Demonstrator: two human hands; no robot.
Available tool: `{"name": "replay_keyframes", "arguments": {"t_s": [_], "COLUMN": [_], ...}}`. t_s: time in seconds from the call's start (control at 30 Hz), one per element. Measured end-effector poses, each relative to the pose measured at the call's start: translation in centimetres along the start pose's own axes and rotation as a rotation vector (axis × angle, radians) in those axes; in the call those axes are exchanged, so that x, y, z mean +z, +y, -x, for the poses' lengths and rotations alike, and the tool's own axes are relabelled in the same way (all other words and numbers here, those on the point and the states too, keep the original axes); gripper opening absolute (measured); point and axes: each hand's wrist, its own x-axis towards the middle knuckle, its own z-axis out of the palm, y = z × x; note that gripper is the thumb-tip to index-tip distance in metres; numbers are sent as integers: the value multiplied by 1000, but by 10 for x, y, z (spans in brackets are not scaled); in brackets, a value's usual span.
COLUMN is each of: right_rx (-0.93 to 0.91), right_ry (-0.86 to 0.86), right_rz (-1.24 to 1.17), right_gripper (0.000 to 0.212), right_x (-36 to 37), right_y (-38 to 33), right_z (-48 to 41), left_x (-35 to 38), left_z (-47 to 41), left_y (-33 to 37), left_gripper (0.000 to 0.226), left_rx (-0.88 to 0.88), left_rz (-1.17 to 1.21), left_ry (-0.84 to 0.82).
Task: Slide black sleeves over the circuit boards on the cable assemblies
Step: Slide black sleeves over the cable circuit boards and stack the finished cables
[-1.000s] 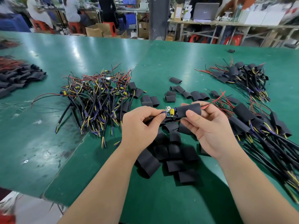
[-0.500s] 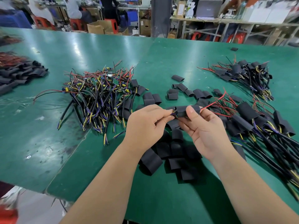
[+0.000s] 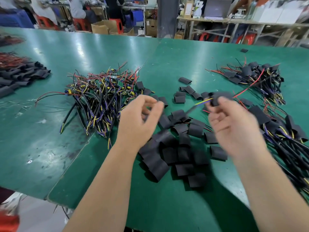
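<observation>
My right hand [image 3: 232, 126] pinches a cable assembly by its black sleeve [image 3: 223, 96], lifted above the green table [image 3: 50, 148]. The sleeve covers the board. Yellow and purple wires stick out of its left end and a red wire trails off to the right. My left hand [image 3: 142, 118] hovers apart from it to the left, fingers loosely curled and holding nothing. Both hands are motion-blurred. Several loose black sleeves [image 3: 177, 148] lie in a heap under and between my hands. A tangle of bare-board cable assemblies [image 3: 103, 97] sits to the left.
Sleeved assemblies [image 3: 284, 131] are stacked along the right side, with another sleeved bundle [image 3: 257, 76] at the far right. More black sleeves [image 3: 20, 76] are heaped at the far left. Beyond the table are shelves, boxes and seated people.
The sleeve slid fully over the board. My left hand let go and drew back to the left. My right hand carried the sleeved assembly rightward.
</observation>
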Motion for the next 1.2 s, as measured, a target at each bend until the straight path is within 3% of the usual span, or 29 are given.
{"name": "replay_keyframes", "arguments": {"t_s": [0.07, 0.17, 0.27, 0.33, 0.4, 0.5, 0.6, 0.7, 0.8, 0.9, 1.0, 1.1, 1.2], "right_rx": [-96, -297, -545, -535, -476, -549, -621, -560, -170, 236, 198, 60, -2], "right_ry": [59, 130, 244, 248, 306, 442, 361, 188, -26, -259, -383, -421, -468], "right_rz": [10, 299, 1096, 1427, 1524, 1576, 1544, 1374, 959, 411, 143, 38, 92], "right_gripper": [6, 18, 33, 44, 44, 35, 26, 17, 19, 53, 68, 57, 43], "right_x": [-11, -28, -46, -53, -57, -52, -42, -32, -18, -10, -10, -11, -13], "right_y": [-26, -57, -71, -67, -60, -48, -38, -24, -6, 6, 7, 4, 1], "right_z": [-11, -23, -28, -27, -29, -24, -19, -13, -8, -2, -2, -4, -3], "left_x": [-9, -17, -17, -18, -19, -21, -22, -22, -20, -16, -14, -11, -12], "left_z": [-7, -10, -12, -16, -18, -18, -18, -16, -13, -11, -11, -10, -10], "left_y": [-17, -36, -43, -44, -45, -45, -36, -23, -17, -13, -14, -15, -16], "left_gripper": [32, 37, 35, 29, 37, 46, 43, 32, 28, 29, 29, 34, 38], "left_rx": [-132, -464, -523, -510, -510, -490, -406, -158, -36, -55, -29, -37, -107], "left_rz": [-378, -784, -905, -933, -947, -855, -674, -234, 57, 201, 221, 189, 97], "left_ry": [94, 54, -30, 2, 58, 196, 311, 368, 320, 221, 132, 89, 110]}}
